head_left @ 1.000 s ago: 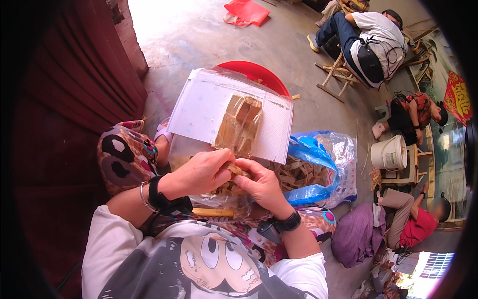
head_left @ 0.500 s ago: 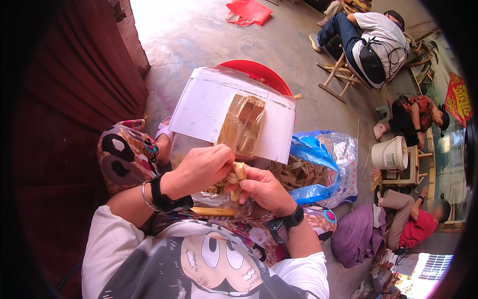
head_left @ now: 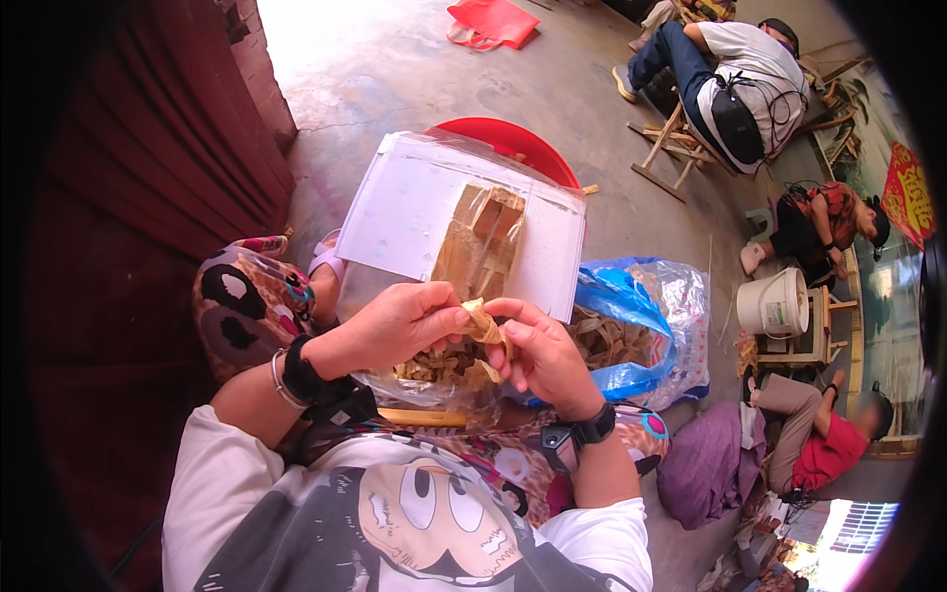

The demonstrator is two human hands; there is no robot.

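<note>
Between my two hands is a folded, pale-yellow strip [head_left: 482,324], dry and leaf-like, with a loose end hanging down. My left hand [head_left: 395,326] pinches its left side between thumb and fingertips. My right hand [head_left: 545,357] closes on its right side, the thumb and index finger pressing the fold. Just beyond them lies a white board [head_left: 400,202] carrying a wooden block [head_left: 472,252] under clear plastic. Below my hands, in a clear plastic bag in my lap, is a heap of similar yellowish pieces [head_left: 426,367].
A blue-and-clear bag [head_left: 681,326] of brownish strips stands at my right. Behind the board is a red basin [head_left: 523,143]. A yellow stick [head_left: 422,418] lies across my lap. People sit working along the right, near a white bucket [head_left: 772,304]. A dark red curtain [head_left: 148,197] hangs at left.
My hands have moved slightly apart and rolled outward, the left lower at the wrist. The folded strip now shows more between them, tilted down to the right.
</note>
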